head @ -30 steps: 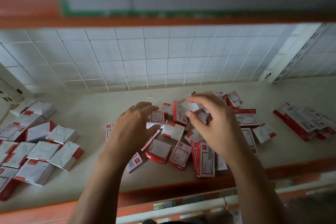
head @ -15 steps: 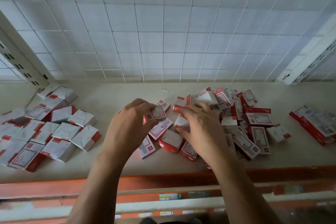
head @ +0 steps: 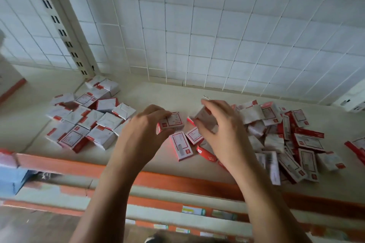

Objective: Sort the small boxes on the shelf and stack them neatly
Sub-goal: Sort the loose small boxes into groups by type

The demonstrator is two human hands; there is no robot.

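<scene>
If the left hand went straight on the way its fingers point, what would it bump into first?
Probably the other box, pinched by the right hand. The left hand, gripping its own small box, points rightward at it across a short gap. Depth is unclear, so it might slip past.

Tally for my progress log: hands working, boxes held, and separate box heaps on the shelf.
Hands: 2, left hand and right hand
Held boxes: 2, left-hand box and right-hand box
Heaps on the shelf: 3, left heap, middle heap, right-edge heap
Total: 7
</scene>
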